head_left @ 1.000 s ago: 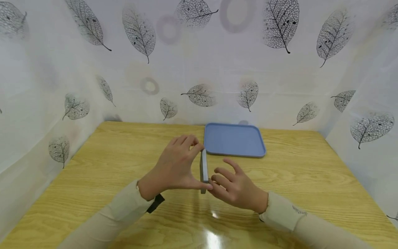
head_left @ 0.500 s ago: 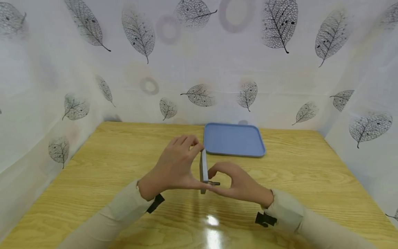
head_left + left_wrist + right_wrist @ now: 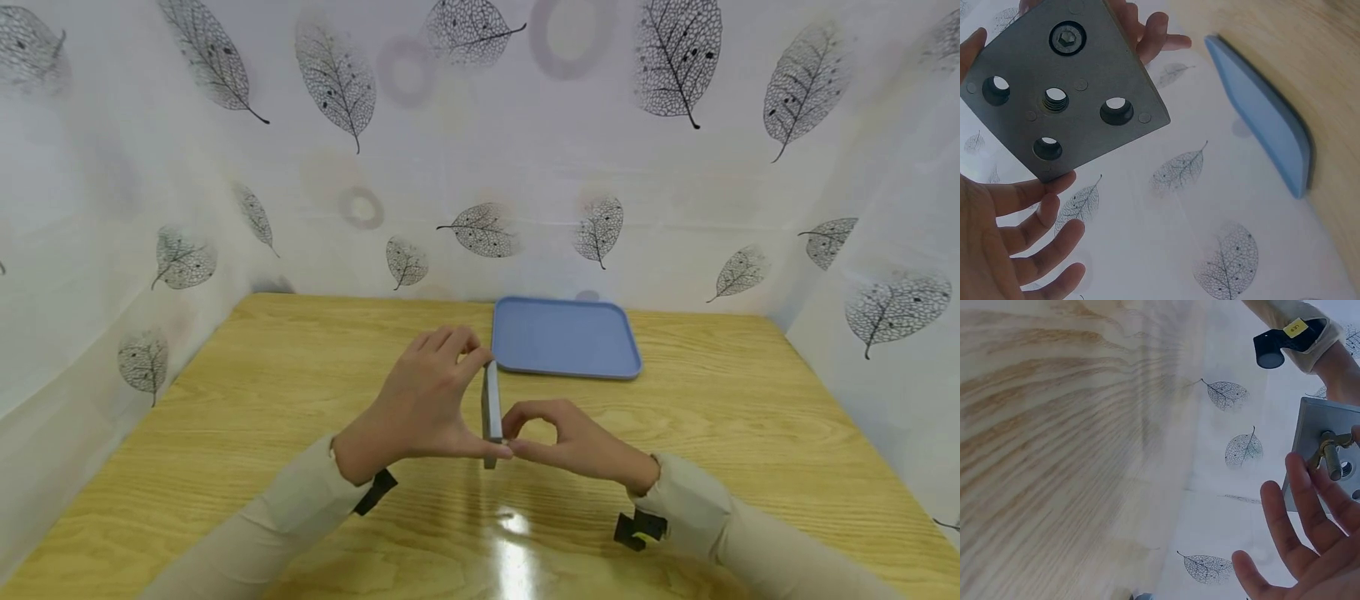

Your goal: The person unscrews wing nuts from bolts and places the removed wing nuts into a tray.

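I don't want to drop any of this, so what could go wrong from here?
The left hand grips the metal plate only at its edges, so the plate might twist or slip. The right hand is at the wing nut on the bolt; should it come off, it could drop onto the table. No finger covers the bolt head, so the bolt may spin or slide out.

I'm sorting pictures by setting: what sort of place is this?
Probably a screened-off tabletop workspace: leaf-print sheeting lines the back and sides of a wood-grain table, and the left hand holds a drilled metal plate.
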Action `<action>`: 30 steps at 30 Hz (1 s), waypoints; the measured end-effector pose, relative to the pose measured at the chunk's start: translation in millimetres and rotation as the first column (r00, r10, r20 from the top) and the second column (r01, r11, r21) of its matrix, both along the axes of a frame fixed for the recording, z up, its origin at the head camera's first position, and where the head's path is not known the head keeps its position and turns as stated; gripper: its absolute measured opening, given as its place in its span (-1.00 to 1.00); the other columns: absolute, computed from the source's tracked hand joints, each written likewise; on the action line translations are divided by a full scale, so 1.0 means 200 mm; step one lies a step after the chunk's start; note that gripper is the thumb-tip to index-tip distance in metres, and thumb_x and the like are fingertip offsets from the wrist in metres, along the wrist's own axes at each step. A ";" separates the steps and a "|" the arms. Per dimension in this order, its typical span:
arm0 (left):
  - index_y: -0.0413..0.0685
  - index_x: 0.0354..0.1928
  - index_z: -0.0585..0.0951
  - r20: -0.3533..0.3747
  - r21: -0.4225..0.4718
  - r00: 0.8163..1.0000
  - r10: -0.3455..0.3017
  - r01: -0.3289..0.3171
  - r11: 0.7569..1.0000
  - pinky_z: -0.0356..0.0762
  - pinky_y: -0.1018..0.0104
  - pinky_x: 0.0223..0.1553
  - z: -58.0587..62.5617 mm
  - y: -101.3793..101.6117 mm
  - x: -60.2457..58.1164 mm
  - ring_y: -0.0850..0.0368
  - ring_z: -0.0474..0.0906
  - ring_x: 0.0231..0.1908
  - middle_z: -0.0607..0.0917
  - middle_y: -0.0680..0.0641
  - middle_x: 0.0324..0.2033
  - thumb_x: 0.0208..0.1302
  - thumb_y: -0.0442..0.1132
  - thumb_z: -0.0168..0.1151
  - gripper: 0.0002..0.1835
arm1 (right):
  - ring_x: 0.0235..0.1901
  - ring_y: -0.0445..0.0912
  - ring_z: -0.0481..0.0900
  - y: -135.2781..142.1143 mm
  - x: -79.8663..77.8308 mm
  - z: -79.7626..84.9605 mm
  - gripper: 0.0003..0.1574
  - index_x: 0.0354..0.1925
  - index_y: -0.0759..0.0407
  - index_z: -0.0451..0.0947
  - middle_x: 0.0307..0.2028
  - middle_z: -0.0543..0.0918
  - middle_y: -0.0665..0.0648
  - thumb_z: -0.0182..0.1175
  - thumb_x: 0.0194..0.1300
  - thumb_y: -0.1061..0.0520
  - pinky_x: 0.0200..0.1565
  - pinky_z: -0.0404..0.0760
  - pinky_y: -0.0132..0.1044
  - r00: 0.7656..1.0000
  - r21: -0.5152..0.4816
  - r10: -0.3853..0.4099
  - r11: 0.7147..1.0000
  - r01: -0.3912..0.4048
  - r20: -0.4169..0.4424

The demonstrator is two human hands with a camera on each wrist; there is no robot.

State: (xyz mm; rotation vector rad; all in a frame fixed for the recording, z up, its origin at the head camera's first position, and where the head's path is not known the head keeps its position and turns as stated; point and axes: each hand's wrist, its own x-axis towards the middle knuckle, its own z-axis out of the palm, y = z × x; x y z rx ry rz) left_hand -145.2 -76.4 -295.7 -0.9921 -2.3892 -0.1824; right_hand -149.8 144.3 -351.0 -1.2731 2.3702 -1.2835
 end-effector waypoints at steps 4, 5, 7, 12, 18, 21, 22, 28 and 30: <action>-0.04 -0.15 0.59 0.006 0.015 1.000 -0.007 0.007 1.000 0.44 0.13 0.00 0.00 0.00 0.00 0.06 0.45 -0.14 0.48 0.01 -0.23 -0.55 0.63 0.26 0.00 | -0.19 -0.25 0.59 -0.01 0.01 -0.01 -0.84 -0.17 -0.03 0.55 -0.23 0.66 -0.07 0.24 0.24 0.09 -0.02 0.54 -0.20 0.993 -0.021 -0.037 0.999 0.035 -0.111; -0.03 -0.15 0.59 0.006 0.017 1.000 -0.008 0.008 1.000 0.44 0.13 0.00 0.00 0.00 0.00 0.06 0.45 -0.15 0.48 0.01 -0.24 -0.55 0.63 0.26 0.00 | -0.19 -0.24 0.59 -0.01 0.01 -0.01 -0.81 -0.17 -0.03 0.55 -0.23 0.65 -0.07 0.27 0.21 0.08 -0.04 0.55 -0.22 0.986 -0.030 -0.044 0.999 0.039 -0.163; -0.02 -0.15 0.58 0.009 0.020 1.000 -0.009 0.008 1.000 0.44 0.14 -0.01 -0.01 0.00 -0.01 0.07 0.44 -0.16 0.47 0.01 -0.24 -0.56 0.63 0.27 0.00 | -0.20 -0.22 0.58 -0.01 0.01 -0.02 -0.75 -0.16 -0.01 0.55 -0.24 0.64 -0.07 0.31 0.16 0.06 -0.06 0.53 -0.23 0.953 -0.046 -0.056 0.998 0.044 -0.297; -0.04 -0.14 0.59 0.010 0.003 1.000 0.001 -0.001 1.000 0.44 0.14 0.00 0.00 0.00 -0.01 0.05 0.45 -0.14 0.47 0.00 -0.23 -0.52 0.63 0.25 0.00 | -0.25 -0.22 0.55 -0.02 0.02 -0.03 -0.70 -0.23 0.02 0.56 -0.30 0.62 -0.08 0.34 0.12 -0.07 -0.02 0.46 -0.12 0.768 -0.073 -0.100 0.995 0.069 -0.633; -0.04 -0.12 0.59 0.020 -0.005 1.000 0.006 -0.006 1.000 0.43 0.14 0.03 0.00 0.00 0.00 0.03 0.46 -0.09 0.48 0.00 -0.21 -0.49 0.62 0.25 -0.01 | -0.29 -0.19 0.56 -0.02 0.02 -0.04 -0.72 -0.33 0.07 0.59 -0.37 0.62 -0.04 0.22 0.22 -0.11 -0.01 0.46 0.03 0.600 -0.098 -0.121 0.993 0.071 -0.791; -0.04 -0.13 0.59 0.020 -0.004 1.000 0.005 -0.005 1.000 0.43 0.14 0.03 0.00 0.00 0.00 0.03 0.46 -0.09 0.48 0.00 -0.21 -0.49 0.62 0.25 -0.02 | -0.31 -0.17 0.56 -0.02 0.02 -0.04 -0.72 -0.34 0.08 0.59 -0.39 0.62 -0.03 0.16 0.27 -0.09 -0.02 0.47 0.04 0.553 -0.107 -0.121 0.993 0.058 -0.824; -0.03 -0.13 0.59 0.019 -0.003 1.000 0.005 -0.005 1.000 0.43 0.14 0.02 0.00 0.00 0.00 0.03 0.46 -0.10 0.48 0.00 -0.21 -0.49 0.62 0.25 -0.02 | -0.32 -0.16 0.56 -0.02 0.02 -0.04 -0.73 -0.35 0.08 0.59 -0.40 0.62 -0.02 0.15 0.28 -0.07 -0.02 0.47 0.04 0.539 -0.112 -0.122 0.992 0.051 -0.834; -0.04 -0.15 0.58 0.011 -0.001 1.000 0.000 0.000 1.000 0.43 0.15 -0.01 0.00 0.00 0.00 0.04 0.45 -0.13 0.47 0.00 -0.23 -0.49 0.61 0.26 -0.03 | -0.31 -0.15 0.57 -0.03 0.03 -0.03 -0.75 -0.35 0.07 0.58 -0.39 0.62 -0.02 0.11 0.31 -0.05 -0.03 0.49 0.04 0.508 -0.117 -0.120 0.992 0.037 -0.853; -0.04 -0.16 0.58 0.004 0.001 1.000 -0.002 0.002 1.000 0.43 0.15 -0.02 0.00 0.00 0.00 0.05 0.45 -0.13 0.48 0.00 -0.23 -0.49 0.61 0.26 -0.03 | -0.31 -0.16 0.57 -0.02 0.03 -0.03 -0.70 -0.33 0.09 0.59 -0.38 0.63 -0.02 0.10 0.31 -0.09 -0.03 0.49 0.03 0.545 -0.111 -0.121 0.993 0.051 -0.830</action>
